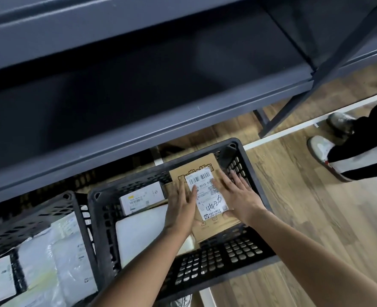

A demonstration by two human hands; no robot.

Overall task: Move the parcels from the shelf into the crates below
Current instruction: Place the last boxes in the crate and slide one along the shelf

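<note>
A brown cardboard parcel (pixel 207 167) with a white shipping label lies inside the black plastic crate (pixel 223 267) on the floor below the shelf. My left hand (pixel 180 207) lies flat on the parcel's left side, fingers straight. My right hand (pixel 236 191) lies flat on its right side, fingers spread toward the crate wall. In the same crate sit a small white box (pixel 142 197) and a white padded bag (pixel 141 233). The dark grey shelf (pixel 138 89) above shows no parcels.
A second black crate (pixel 34 216) at the left holds several white plastic mailers. Another person's legs and shoes (pixel 338 149) stand on the wooden floor at the right. A shelf upright (pixel 294 100) rises at the right of the crate.
</note>
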